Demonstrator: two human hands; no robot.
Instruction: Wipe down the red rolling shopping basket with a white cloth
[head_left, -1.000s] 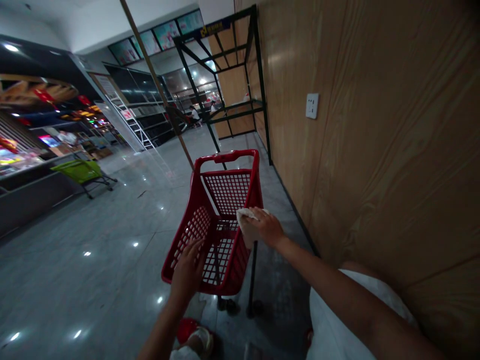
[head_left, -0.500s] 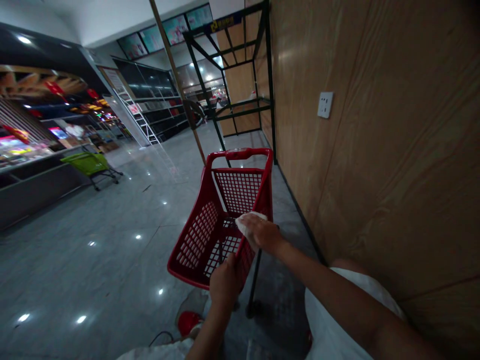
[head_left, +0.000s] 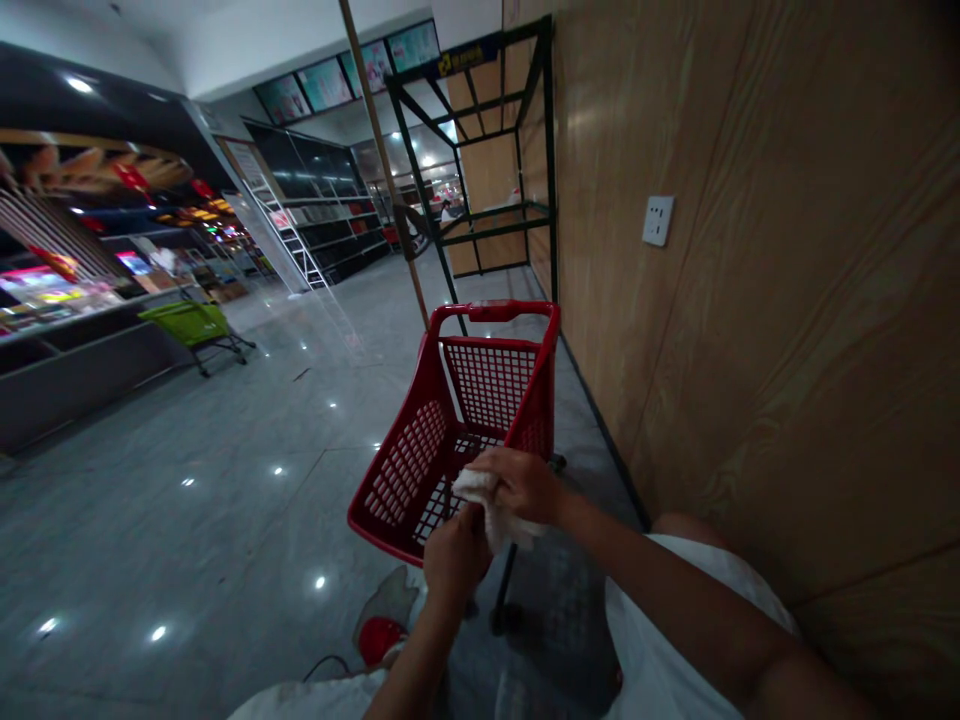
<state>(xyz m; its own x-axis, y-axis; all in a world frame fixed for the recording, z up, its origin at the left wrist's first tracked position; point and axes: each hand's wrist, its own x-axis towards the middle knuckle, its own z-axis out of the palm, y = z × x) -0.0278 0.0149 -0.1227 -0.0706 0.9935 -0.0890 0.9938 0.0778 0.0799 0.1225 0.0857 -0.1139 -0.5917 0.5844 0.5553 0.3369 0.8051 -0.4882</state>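
A red plastic shopping cart (head_left: 401, 470) with grid-patterned sides stands in front of me, its handle bar on the far side. My left hand (head_left: 455, 548) is closed around the cart's near rim. In my right hand (head_left: 523, 483) is a white cloth (head_left: 491, 505), bunched over the right rim close to my left hand. The cloth's loose end hangs down outside the basket. My fingers cover part of the cloth and the near right corner of the rim.
A wood-panelled wall (head_left: 637, 330) with a socket (head_left: 658, 220) runs along the right. Beyond the cart stand a dark metal frame (head_left: 553, 170) and a slanting pole (head_left: 382, 150). A green cart (head_left: 187, 322) is by the counter at left. A red shoe (head_left: 379, 640) shows below.
My right hand has drawn the cloth along the right rim toward me, nearer my left hand. The left hand keeps its hold. The view has shifted slightly.
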